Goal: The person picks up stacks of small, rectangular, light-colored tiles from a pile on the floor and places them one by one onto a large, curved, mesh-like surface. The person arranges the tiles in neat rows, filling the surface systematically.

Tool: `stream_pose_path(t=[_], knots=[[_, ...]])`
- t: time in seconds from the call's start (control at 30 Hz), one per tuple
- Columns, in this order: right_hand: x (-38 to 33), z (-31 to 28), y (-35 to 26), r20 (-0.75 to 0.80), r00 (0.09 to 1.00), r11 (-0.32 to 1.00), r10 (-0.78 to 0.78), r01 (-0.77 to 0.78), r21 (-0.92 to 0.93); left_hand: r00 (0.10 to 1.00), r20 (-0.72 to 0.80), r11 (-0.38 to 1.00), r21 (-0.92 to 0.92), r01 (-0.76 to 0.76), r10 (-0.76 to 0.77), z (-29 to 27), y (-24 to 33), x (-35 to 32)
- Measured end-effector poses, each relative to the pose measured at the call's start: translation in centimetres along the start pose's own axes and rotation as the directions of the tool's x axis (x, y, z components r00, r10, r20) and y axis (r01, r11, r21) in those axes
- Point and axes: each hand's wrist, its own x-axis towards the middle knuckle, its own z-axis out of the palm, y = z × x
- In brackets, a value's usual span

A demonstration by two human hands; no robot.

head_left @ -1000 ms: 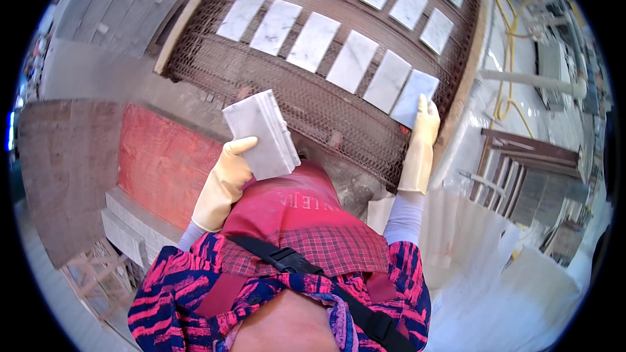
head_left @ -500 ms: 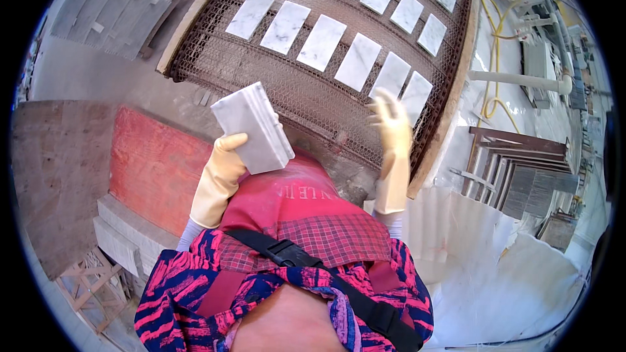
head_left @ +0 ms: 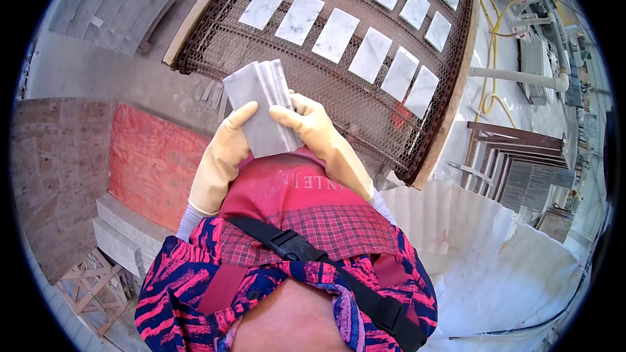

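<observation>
Both my hands wear cream rubber gloves. My left hand (head_left: 229,146) grips a stack of white-grey marble tiles (head_left: 251,91) from the left, its thumb across the face of the front tile. On the stack's right side, my right hand (head_left: 316,132) is closed round the edges, the thumb on top and the fingers partly hidden behind. The tiles are tilted and slightly fanned in front of my red apron (head_left: 280,182). Beyond them, rows of white veined marble tiles (head_left: 336,34) lie spaced apart on a wire-mesh conveyor (head_left: 228,45).
Wooden rails (head_left: 450,117) edge the conveyor. At the left stand a red board (head_left: 153,163) and grey slabs (head_left: 124,234). Stacked grey strips (head_left: 111,6) lie far left. To the right are a yellow hose (head_left: 493,58), a metal rack (head_left: 515,150) and pale sheeting (head_left: 456,228).
My right hand has come from over the conveyor's right-hand tiles to the stack and taken hold of it. The stack is a little higher, and the conveyor tiles appear shifted up and right.
</observation>
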Motion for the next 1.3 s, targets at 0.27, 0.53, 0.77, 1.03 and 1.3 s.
stream_pose_path(t=[0.27,0.53,0.77,1.03,1.3], knots=[[1.4,-2.0,4.0,-0.345,0.935,0.997,-0.077,0.072,-0.027,0.980,-0.147,0.987,-0.105,0.119,-0.134,-5.6,0.3,3.8],[4.7,-6.0,8.9,-0.610,0.784,0.984,-0.113,0.003,-0.178,0.912,-0.370,0.805,0.587,0.084,0.175,-7.7,5.9,7.6],[5.7,-5.7,8.5,-0.658,0.751,0.958,-0.048,-0.152,-0.243,0.832,-0.302,0.052,0.948,0.315,0.466,-9.1,10.4,10.5],[5.7,-5.4,6.4,-0.654,0.756,0.829,0.025,-0.381,-0.409,0.805,0.008,-0.396,0.874,0.283,0.594,-5.8,14.0,16.3],[5.7,-3.9,5.1,-0.661,0.750,0.779,0.017,-0.425,-0.461,0.716,0.227,-0.607,0.722,0.331,0.660,-7.6,14.1,25.6]])
